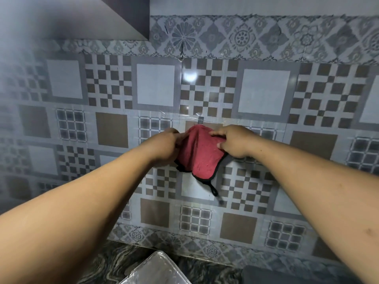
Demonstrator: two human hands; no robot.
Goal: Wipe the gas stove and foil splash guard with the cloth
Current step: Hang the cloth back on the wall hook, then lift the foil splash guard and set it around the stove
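A red cloth [200,154] with black edging and a small black hanging loop is held up in front of the patterned wall. My left hand [166,147] grips its left side and my right hand [231,141] pinches its upper right edge. The lower corner of the cloth dangles free. A shiny foil splash guard [155,269] shows only as a corner at the bottom edge. A dark corner at the bottom right may be the gas stove [266,275]; most of it is out of frame.
A glossy patterned tile wall [155,87] fills the view, with a strip of clear tape near the cloth. A dark marbled countertop [209,271] runs along the bottom. A grey cabinet underside [114,15] hangs at the upper left.
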